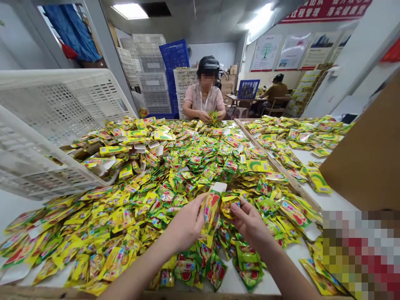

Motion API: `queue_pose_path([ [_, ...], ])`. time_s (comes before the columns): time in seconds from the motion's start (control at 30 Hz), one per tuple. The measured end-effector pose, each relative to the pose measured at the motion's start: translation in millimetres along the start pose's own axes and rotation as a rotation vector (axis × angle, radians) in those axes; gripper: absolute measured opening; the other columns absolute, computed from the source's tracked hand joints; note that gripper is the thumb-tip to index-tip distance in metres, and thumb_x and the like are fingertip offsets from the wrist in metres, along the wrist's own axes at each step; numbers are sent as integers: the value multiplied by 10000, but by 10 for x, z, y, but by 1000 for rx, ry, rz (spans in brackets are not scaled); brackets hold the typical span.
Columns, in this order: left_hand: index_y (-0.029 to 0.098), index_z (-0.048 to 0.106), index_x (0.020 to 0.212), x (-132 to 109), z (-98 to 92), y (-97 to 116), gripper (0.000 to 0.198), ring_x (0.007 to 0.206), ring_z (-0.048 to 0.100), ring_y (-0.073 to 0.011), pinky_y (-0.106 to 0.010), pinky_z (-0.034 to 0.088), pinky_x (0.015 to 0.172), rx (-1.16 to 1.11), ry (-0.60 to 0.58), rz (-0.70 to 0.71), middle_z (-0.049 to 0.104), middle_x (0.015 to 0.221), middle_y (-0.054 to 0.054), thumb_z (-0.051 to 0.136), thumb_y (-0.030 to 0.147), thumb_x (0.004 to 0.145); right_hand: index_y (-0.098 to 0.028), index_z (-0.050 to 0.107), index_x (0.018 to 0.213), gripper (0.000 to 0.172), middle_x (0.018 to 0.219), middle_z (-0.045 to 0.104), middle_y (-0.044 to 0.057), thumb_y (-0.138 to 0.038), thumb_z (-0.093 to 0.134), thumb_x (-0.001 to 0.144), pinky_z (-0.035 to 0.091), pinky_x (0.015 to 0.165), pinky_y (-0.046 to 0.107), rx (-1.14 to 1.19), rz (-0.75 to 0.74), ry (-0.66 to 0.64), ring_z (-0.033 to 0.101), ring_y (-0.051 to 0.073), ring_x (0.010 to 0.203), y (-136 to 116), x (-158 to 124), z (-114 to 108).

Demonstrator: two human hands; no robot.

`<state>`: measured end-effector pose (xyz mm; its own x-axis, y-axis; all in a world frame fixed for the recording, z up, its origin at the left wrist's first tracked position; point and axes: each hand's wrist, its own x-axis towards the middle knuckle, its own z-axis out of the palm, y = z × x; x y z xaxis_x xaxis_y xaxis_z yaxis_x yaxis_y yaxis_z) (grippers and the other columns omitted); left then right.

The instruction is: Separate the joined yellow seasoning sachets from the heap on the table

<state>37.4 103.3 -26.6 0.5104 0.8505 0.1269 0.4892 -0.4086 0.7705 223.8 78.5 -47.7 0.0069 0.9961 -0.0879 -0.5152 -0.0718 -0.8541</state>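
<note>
My left hand [189, 223] is closed round a small carton [212, 210] with a watermelon picture, its white flap standing open at the top. Just right of the carton, my right hand [250, 218] pinches a small yellow packet [230, 203] between thumb and fingers. Under and around both hands lies a thick heap of green and yellow packets [168, 196]. Green packets with watermelon pictures [187, 268] lie below my hands near the table's front edge. Flat yellow cartons [115, 150] are piled at the back left.
A white crate [71, 104] leans over the table at the left. A wooden divider [281, 171] runs along the right, with a brown cardboard box [368, 146] beyond it. Across the table a person [204, 98] handles packets; another sits farther back.
</note>
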Motion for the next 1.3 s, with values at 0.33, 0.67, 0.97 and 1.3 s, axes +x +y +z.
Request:
queue_pose_path([
  [0.33, 138, 573, 1170, 56, 266, 32, 697, 816, 683, -244, -381, 555, 710, -1002, -107, -342, 678, 1034, -128, 387, 695, 794, -206, 634, 928, 303, 918, 720, 50, -419, 730, 735, 506, 852, 333, -278, -216, 90, 654, 213, 915, 85, -117, 67],
  [0.67, 226, 341, 1342, -62, 240, -83, 678, 1082, 579, -240, -377, 498, 856, -769, -117, -142, 533, 1273, -109, 633, 426, 764, -201, 672, 960, 246, 873, 714, 38, -374, 682, 785, 551, 747, 315, -650, -271, -167, 667, 198, 818, -212, -222, -111],
  [0.97, 202, 322, 1374, -135, 375, -181, 676, 1045, 538, -248, -383, 458, 899, 192, 457, 308, 565, 1161, -108, 597, 185, 757, -211, 652, 884, 184, 786, 691, 26, -293, 729, 738, 531, 638, 277, -860, -631, 114, 631, 162, 687, -362, -193, 180],
  [1.3, 197, 288, 1404, -142, 355, -190, 672, 1051, 549, -248, -365, 457, 895, 267, 399, 368, 576, 1177, -112, 574, 225, 796, -204, 685, 758, 263, 662, 620, 34, -466, 671, 764, 422, 560, 292, -1250, -543, 8, 534, 169, 609, -446, -137, 239],
])
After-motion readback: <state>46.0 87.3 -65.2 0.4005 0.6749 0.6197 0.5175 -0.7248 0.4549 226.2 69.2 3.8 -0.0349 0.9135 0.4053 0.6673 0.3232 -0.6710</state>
